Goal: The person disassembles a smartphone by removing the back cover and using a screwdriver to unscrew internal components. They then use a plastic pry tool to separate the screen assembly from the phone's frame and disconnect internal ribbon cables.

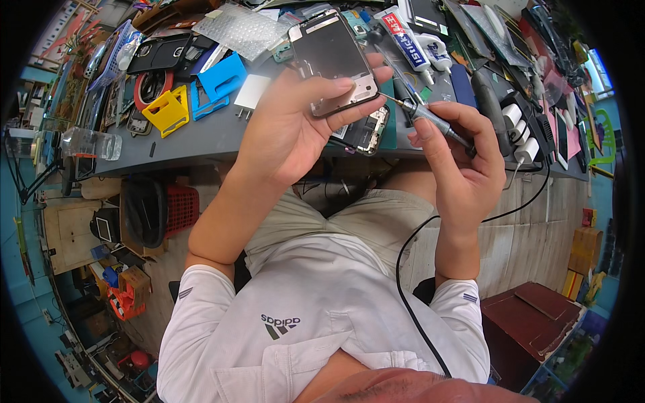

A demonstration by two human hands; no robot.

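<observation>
My left hand [282,127] grips a phone screen panel [329,52] above the table edge. Its thumb lies across the panel's silver lower part, and the fingers support it from behind. Between the thumb and fingers of my right hand [467,158] is a slim screwdriver [435,121] with a grey handle. The driver's thin tip points left and comes close to the panel's lower right edge; whether it touches cannot be made out. Partly hidden below the panel, an opened phone body [371,131] lies on the table with its inner parts showing.
Yellow [166,111] and blue plastic holders [222,79] stand left on the grey table [201,144], beside a roll of tape [144,91]. Glue tubes [406,40] lie at the back. White plugs [521,131] fill a power strip at right. A black cable [403,269] crosses my lap.
</observation>
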